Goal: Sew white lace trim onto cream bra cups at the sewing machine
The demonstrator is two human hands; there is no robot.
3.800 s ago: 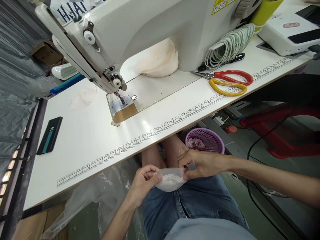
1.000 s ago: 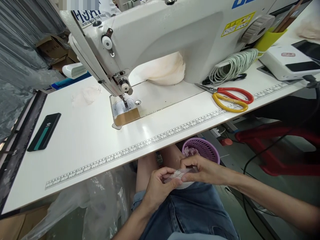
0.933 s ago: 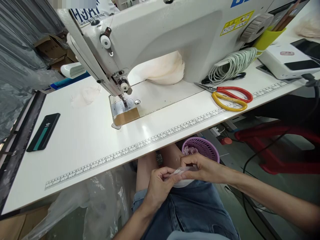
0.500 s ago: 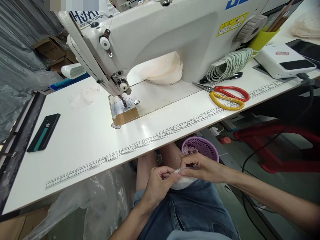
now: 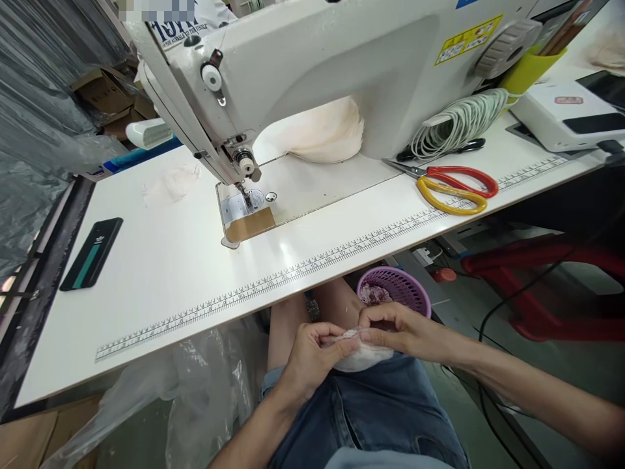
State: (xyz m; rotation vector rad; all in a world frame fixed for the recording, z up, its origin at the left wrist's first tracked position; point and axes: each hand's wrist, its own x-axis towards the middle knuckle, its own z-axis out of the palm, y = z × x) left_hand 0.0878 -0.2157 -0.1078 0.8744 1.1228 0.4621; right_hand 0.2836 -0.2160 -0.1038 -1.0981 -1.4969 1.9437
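Observation:
Above my lap, a small piece of white fabric (image 5: 364, 358) with a bunched upper edge is pinched between both hands. My left hand (image 5: 315, 355) grips that edge from the left, thumb and fingers together. Close beside it, my right hand (image 5: 403, 332) pinches the same edge from the right. The fabric's lower part hangs over my denim shorts; its exact shape is partly hidden by my fingers. Beyond the table edge stands a sewing machine (image 5: 303, 71), with a stack of pale fabric pieces (image 5: 327, 133) behind its needle area.
Scissors with red and yellow handles (image 5: 454, 189) lie right of the machine, near a coil of pale cord (image 5: 456, 124) and a white box (image 5: 569, 117). A black phone (image 5: 92, 254) rests at left. A purple basket (image 5: 410, 293) holding scraps stands below the table edge.
The camera view has shifted slightly, so the table items sit a little further right. Both hands keep their pinch on the white fabric, and more of it shows beneath the right fingers.

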